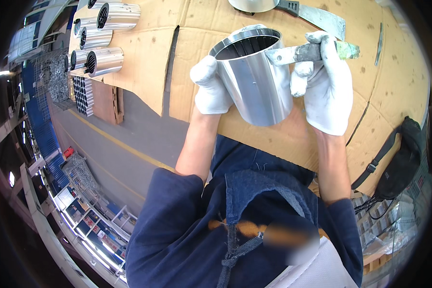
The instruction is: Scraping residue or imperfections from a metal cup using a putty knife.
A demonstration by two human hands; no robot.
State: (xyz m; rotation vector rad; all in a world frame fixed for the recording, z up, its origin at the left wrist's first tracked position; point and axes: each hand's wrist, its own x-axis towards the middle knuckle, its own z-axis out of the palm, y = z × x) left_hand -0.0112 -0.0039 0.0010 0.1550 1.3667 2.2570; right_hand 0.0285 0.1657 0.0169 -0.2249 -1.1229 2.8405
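Note:
My left hand (210, 91), in a white glove, grips a shiny metal cylinder (257, 89) by its left side. The cylinder is tilted, so its open top shows a dark, ribbed inside. In my right hand (329, 96), also gloved in white, is a short-bladed scraper (306, 53) with a dark, worn handle and a green end. Its blade lies at the right of the cylinder's rim; whether it touches, I cannot tell. The fingers of my left hand are partly hidden behind the cylinder.
Cardboard (269, 139) covers the worktable. Several similar metal cylinders (105, 61) lie at the far left. A wide-bladed scraper (317, 20) and another metal piece (254, 4) lie at the far edge. A black waist bag (401, 165) rests at the right. Wire baskets stand beyond the table.

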